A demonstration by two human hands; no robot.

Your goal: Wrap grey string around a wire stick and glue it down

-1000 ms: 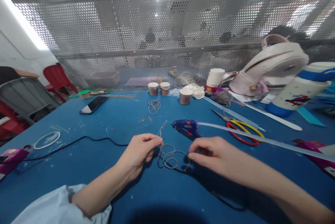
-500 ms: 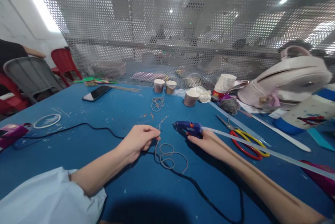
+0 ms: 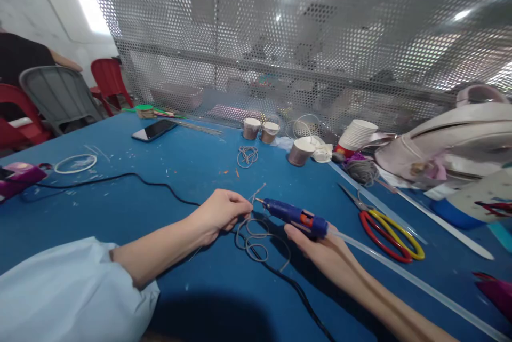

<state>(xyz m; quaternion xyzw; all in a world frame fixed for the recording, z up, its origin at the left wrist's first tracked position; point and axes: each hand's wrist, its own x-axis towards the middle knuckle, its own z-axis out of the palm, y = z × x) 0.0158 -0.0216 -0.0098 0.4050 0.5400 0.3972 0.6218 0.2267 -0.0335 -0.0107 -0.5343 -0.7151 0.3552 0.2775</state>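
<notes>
My left hand rests on the blue table, fingers pinched on the end of a thin grey cord whose loops lie just right of it. My right hand is closed around a blue hot glue gun, lifted off the table. Its nozzle points left and sits right beside the pinched cord end at my left fingertips. A long clear glue stick trails from the gun's back toward the right. The gun's black cable runs under the cord loops toward the near edge.
Red and yellow scissors lie right of the gun. Paper cups, a cup stack, a second cord bundle, grey yarn and a phone sit farther back. A pink bag is at right, a perforated metal screen behind, chairs at left.
My right hand left the cord loops, reached to the glue gun, picked it up and swung its nozzle to the cord end. The left hand kept its pinch. The view shifted right.
</notes>
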